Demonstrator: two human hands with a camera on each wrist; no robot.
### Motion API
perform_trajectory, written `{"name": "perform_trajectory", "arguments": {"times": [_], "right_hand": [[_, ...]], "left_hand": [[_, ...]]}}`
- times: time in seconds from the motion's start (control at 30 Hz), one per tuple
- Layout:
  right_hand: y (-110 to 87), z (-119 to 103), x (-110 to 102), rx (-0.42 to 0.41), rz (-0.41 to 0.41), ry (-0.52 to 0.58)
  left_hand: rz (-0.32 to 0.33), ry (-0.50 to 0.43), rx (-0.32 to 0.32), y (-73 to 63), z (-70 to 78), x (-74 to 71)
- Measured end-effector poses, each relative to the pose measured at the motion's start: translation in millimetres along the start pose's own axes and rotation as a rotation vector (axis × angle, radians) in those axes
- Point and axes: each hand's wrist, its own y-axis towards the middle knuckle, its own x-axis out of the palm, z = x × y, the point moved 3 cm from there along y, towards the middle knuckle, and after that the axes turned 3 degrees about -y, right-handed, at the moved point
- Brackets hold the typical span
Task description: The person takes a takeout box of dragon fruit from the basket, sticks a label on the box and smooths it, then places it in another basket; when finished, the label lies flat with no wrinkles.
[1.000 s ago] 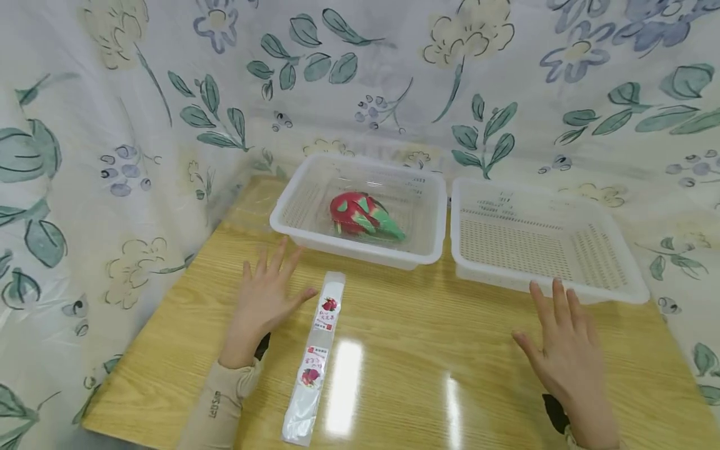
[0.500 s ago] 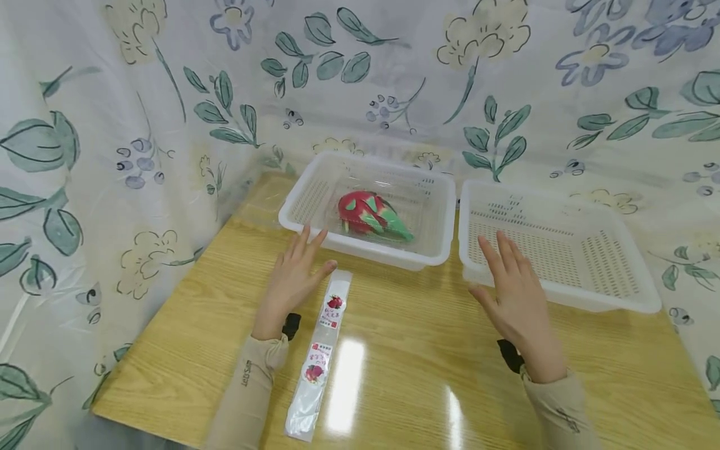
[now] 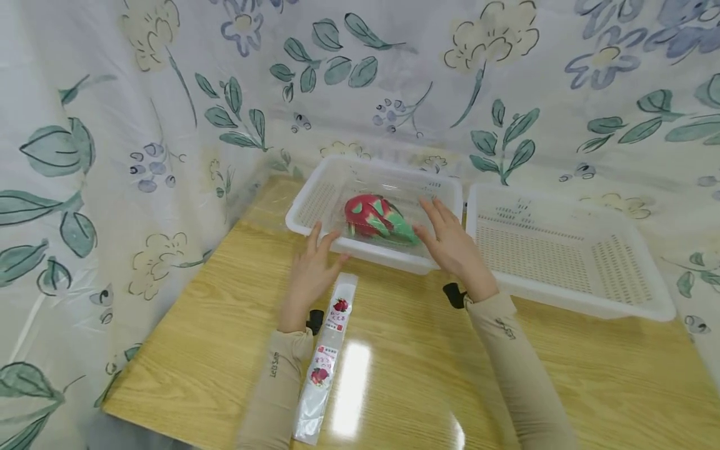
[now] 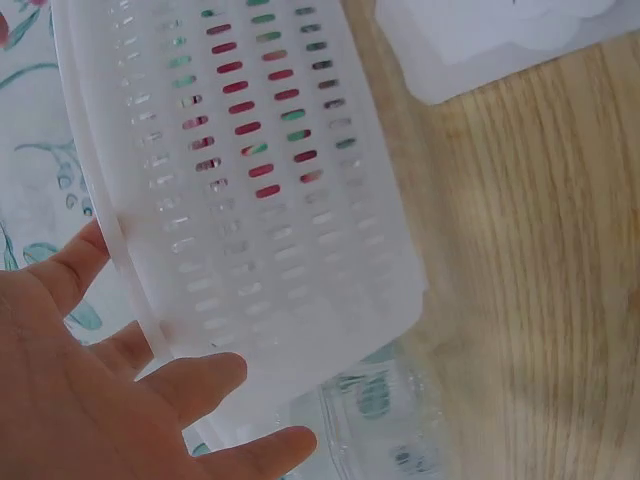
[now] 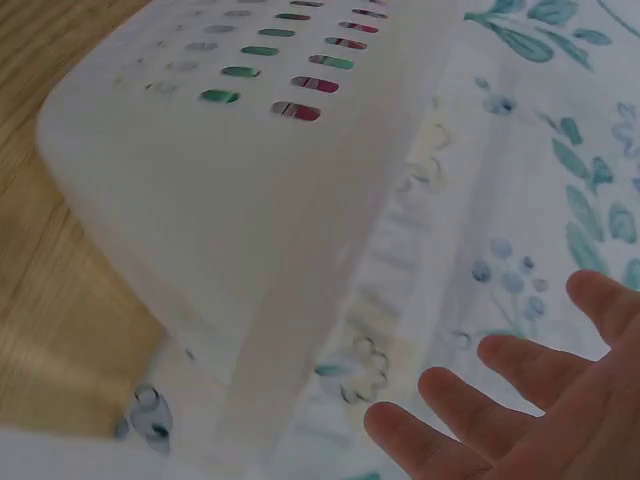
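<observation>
A red and green dragon fruit lies inside a clear plastic box, which sits in the left white basket. My left hand is at that basket's front left rim with its fingers spread. In the left wrist view its fingertips overlap the rim, and red and green show through the slots. My right hand reaches over the basket's right side, fingers straight, beside the green end of the fruit. From the right wrist, these fingers appear apart from the basket's wall.
A second white basket stands close on the right, holes in its base showing. A clear strip with dragon fruit labels lies on the wooden table by my left forearm. Clear plastic containers are behind at left. A floral curtain borders the table.
My right hand has swung left, from in front of the right basket to over the left one. My left hand has moved forward and right, up to the left basket's rim.
</observation>
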Motion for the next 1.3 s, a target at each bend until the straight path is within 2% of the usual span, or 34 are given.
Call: {"name": "perform_trajectory", "arguments": {"times": [0.13,0.23,0.4,0.5,0.6,0.67,0.83,0.93,1.07,1.3], "right_hand": [[37.7,2.2,4.0,0.027,-0.073,0.104],[58.8,5.8,5.4,0.054,-0.102,0.181],[80.4,10.0,1.7,0.108,-0.123,0.302],[89.9,13.0,2.2,0.138,-0.171,0.352],[96.2,17.2,5.0,0.196,-0.225,0.388],[98.8,19.9,7.7,0.264,-0.248,0.425],[103.6,23.8,13.7,0.448,-0.259,0.499],[107.0,25.6,16.7,0.524,-0.257,0.532],[109.6,28.5,20.6,0.571,-0.264,0.553],[108.5,43.2,33.9,0.681,-0.371,0.522]], "left_hand": [[0.023,0.01,-0.026,2.2,0.8,1.0],[0.026,0.013,-0.034,2.8,1.9,1.8],[0.014,-0.001,-0.032,3.5,4.3,3.2],[0.014,0.001,-0.031,3.6,4.1,3.3],[0.011,0.006,-0.018,4.0,3.7,4.0],[0.007,0.012,-0.011,4.0,3.4,4.6],[0.003,0.003,-0.017,3.7,2.2,5.4],[-0.001,0.005,-0.021,3.7,2.0,5.6],[-0.002,0.001,-0.012,2.6,1.0,6.1],[0.013,-0.012,0.011,0.6,-1.8,6.2]]}}
